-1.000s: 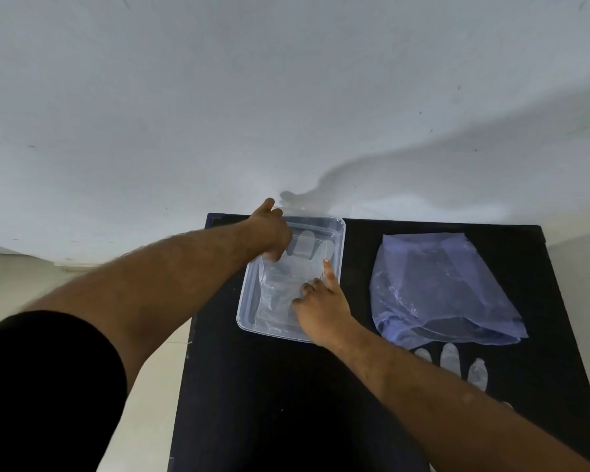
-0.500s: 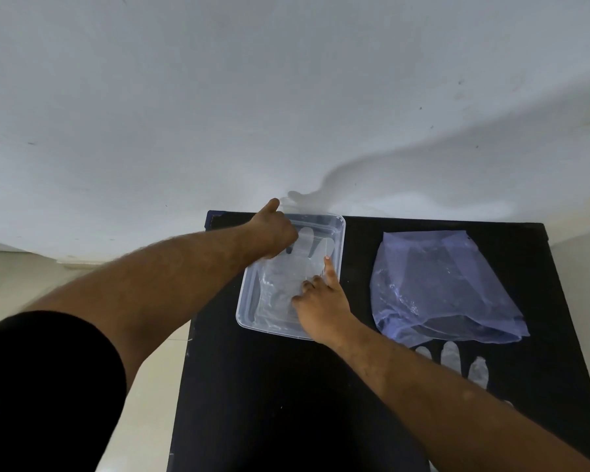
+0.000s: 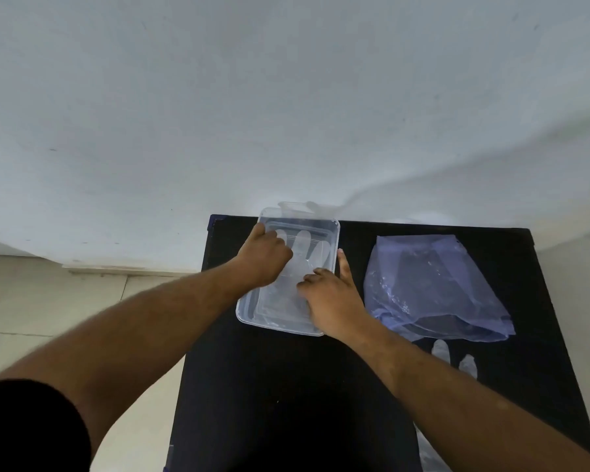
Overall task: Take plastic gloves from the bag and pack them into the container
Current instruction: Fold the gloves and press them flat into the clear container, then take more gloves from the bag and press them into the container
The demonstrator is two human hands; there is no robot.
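- A clear rectangular plastic container [image 3: 252, 313] sits toward the far left of the black desk [image 3: 286, 403], close to the wall, likely so both arms can reach it straight on.
- A thin transparent plastic glove [image 3: 302, 248] lies flat inside the container, its fingers pointing to the far end.
- The left hand [image 3: 263, 258] is curled loosely over the container's far left part, fingers bent down onto the glove; it appears to press rather than pinch, and I cannot tell whether any film is caught under the fingers.
- The right hand [image 3: 334, 298] rests at the container's right wall, fingers spread narrow and flat into the near part, thumb running outside along the rim. It seems to be smoothing the glove's cuff end while steadying the box.
- The crumpled bluish translucent plastic bag [image 3: 433, 291] lies to the right, well apart from the container, with neither hand on it.
- Two more clear glove fingertips [image 3: 440, 350] show on the desk just in front of the bag, probably waiting to be packed next.
- Judged from this, packing is underway, with more gloves left.
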